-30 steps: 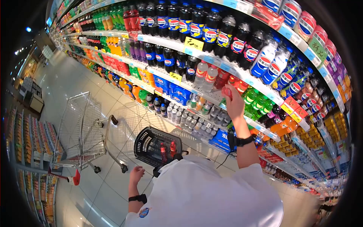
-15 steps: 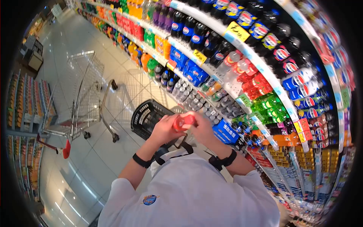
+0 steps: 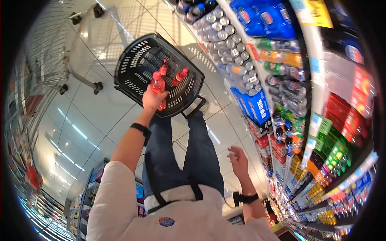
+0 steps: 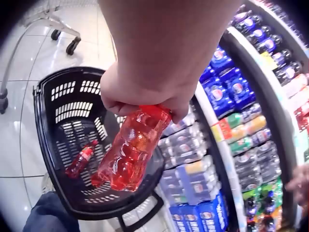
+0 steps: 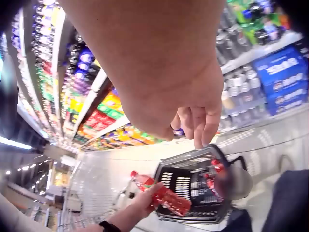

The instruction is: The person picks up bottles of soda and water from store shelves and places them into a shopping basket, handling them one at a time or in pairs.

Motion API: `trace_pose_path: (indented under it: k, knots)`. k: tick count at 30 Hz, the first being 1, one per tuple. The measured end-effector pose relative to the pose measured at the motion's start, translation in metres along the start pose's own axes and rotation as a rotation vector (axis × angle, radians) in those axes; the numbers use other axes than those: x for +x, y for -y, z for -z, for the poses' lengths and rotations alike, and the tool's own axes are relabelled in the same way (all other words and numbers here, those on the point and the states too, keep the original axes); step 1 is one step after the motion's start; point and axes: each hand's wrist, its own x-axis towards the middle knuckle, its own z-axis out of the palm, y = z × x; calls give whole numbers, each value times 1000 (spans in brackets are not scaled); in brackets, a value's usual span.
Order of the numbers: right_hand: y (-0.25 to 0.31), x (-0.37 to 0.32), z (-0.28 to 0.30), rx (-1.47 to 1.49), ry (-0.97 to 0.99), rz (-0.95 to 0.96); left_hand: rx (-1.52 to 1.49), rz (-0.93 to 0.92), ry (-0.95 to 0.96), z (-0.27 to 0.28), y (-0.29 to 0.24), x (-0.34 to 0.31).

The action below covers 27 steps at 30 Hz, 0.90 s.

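Observation:
The left hand (image 3: pixel 154 99) grips a clear bottle of red drink (image 3: pixel 157 83) over the black basket (image 3: pixel 120 64). In the left wrist view that hand (image 4: pixel 145 94) holds the bottle (image 4: pixel 133 150) near its red cap, its base tilted down toward the basket (image 4: pixel 46 140). Two smaller red bottles lie inside, one (image 3: pixel 180 76) at the right and one (image 3: pixel 163 67) farther back. Away from the basket, the right hand (image 3: pixel 239 160) holds nothing, its fingers loosely bent; the right wrist view shows the same hand (image 5: pixel 178 111) with its fingers hanging.
Shelves of bottles and cans run along the right, with blue cartons (image 3: pixel 257 107) low down. A wire shopping cart (image 3: pixel 44 60) stands at the left on the tiled floor (image 3: pixel 100 124). The person's legs (image 3: pixel 161 148) are just below the basket, whose handle (image 3: pixel 196 107) sticks out.
The hands, together on the red bottle half a second ago, are now apart. The left hand has carried it over the basket; the right hand has let go and moved right. The view has tilted down.

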Motion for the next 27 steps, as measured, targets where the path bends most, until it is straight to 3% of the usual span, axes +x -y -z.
trace_pose_path:
  k: [3,9,16,22,25,27]
  knots:
    - [-51,-7,-9,67,-35,-281,183,18,1,-52,26,76]
    - [-130,-14,-39,162,-35,-520,318,59,154,-162,80,195]
    - [-174,-10,-57,296,-30,-618,586,124,256,-224,99,242]
    - [-185,-5,-62,383,-53,-693,693,113,263,-238,114,252]
    - [-185,-6,-61,412,-53,-724,782,61,177,-249,135,260]
    - [-190,-7,-59,404,-34,-722,936,-244,-148,-255,151,267]
